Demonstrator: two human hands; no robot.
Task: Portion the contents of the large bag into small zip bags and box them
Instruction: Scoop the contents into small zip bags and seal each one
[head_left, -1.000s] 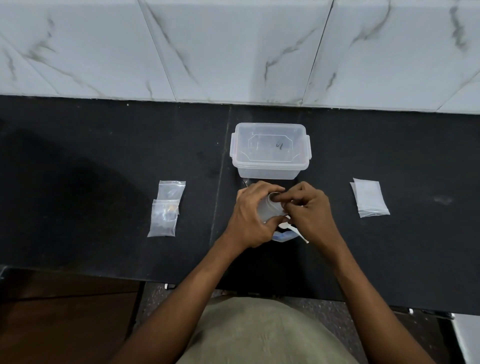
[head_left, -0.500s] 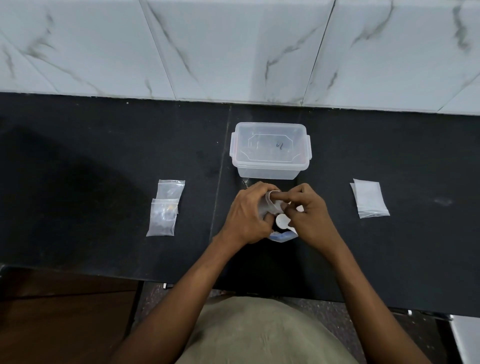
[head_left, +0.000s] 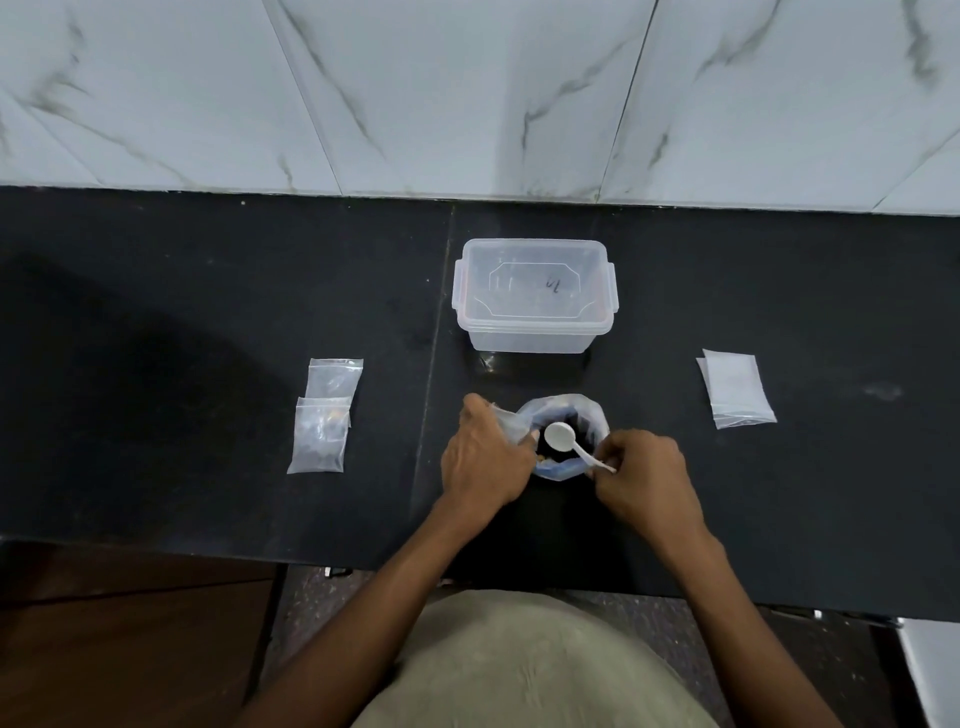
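Spoon (head_left: 560, 435) now over bag (head_left: 587, 415), between hands (head_left: 561, 462).

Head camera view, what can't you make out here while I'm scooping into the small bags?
- Large bag contents: dark, too small to identify.
- Small zip bag: mostly hidden by left hand.
- Spoon handle end: inside right hand.
- Lidded box interior: blurred by translucent plastic.
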